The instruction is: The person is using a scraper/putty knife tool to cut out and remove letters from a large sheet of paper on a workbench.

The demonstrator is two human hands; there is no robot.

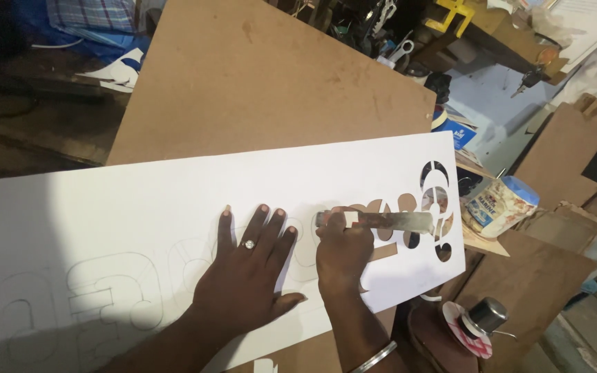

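Note:
A long white sheet (139, 214) with outlined letter shapes lies across a brown board (257, 76). Several letters at its right end are cut out, so the board shows through. My left hand (247, 273), with a ring on one finger, presses flat on the sheet, fingers spread. Just to its right, my right hand (343, 252) is closed around a flat metal blade (399, 221) that lies across the cut-out letters, pointing right. A small white piece (351, 219) sits at my right fingertips. A metal bangle is on my right wrist.
A plastic tub with a blue lid (502, 204) lies on its side off the sheet's right end. A round tin with a knob (478, 324) sits at the lower right. Brown board offcuts (561, 155) stand to the right. Tools clutter the bench (395, 27) behind.

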